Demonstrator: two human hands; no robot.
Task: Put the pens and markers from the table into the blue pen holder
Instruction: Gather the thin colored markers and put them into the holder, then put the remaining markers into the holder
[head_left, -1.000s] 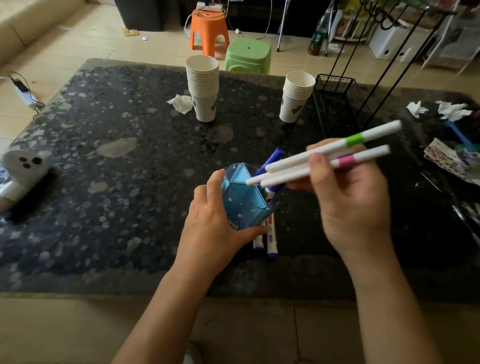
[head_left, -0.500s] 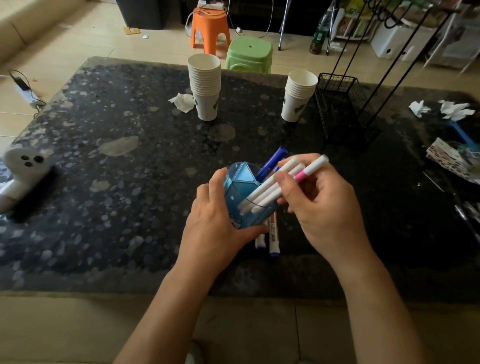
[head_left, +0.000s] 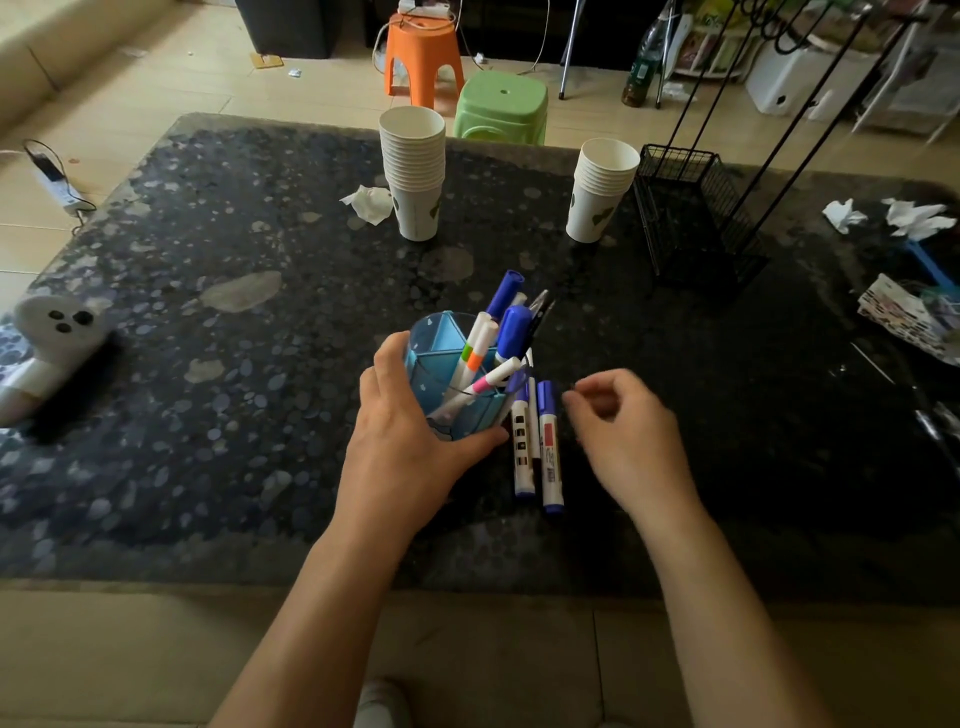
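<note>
Left hand (head_left: 410, 441) wraps blue pen holder (head_left: 441, 364), table centre. Right hand (head_left: 623, 421) empty, fingers loosely curled, blurred. Two blue markers (head_left: 537, 447) lie just right of holder. Risk: packed, leaning pens block insertion; holder possibly tips.

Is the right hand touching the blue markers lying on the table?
Apart. The head view shows dark table between the right hand and the nearest blue marker.

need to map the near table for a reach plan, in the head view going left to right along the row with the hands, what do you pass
white ghost-like toy → left hand → blue pen holder → two blue-capped markers lying on the table → right hand
</note>
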